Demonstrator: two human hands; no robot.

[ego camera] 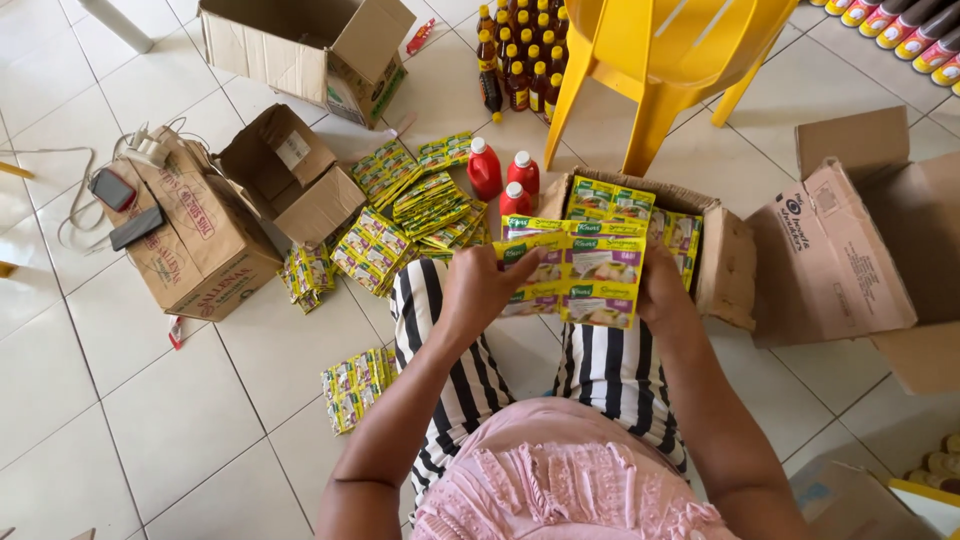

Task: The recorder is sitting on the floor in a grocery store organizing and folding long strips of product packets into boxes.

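My left hand (pixel 480 285) and my right hand (pixel 662 290) together hold a strip of yellow-green seasoning sachets (pixel 585 275) by its two ends, above my striped trousers. Just beyond the strip sits an open cardboard box (pixel 722 262) with more of the same sachets inside. Several loose stacks of sachets (pixel 400 215) lie on the tiled floor to the left, and one stack (pixel 355 385) rests near my left knee.
Three red bottles (pixel 505 178) stand behind the box, with a group of dark sauce bottles (pixel 520 55) further back. A yellow plastic chair (pixel 660 60) stands ahead. Cardboard boxes lie left (pixel 200 250), top (pixel 300 45) and right (pixel 850 250). Two phones (pixel 125 205) rest on the left box.
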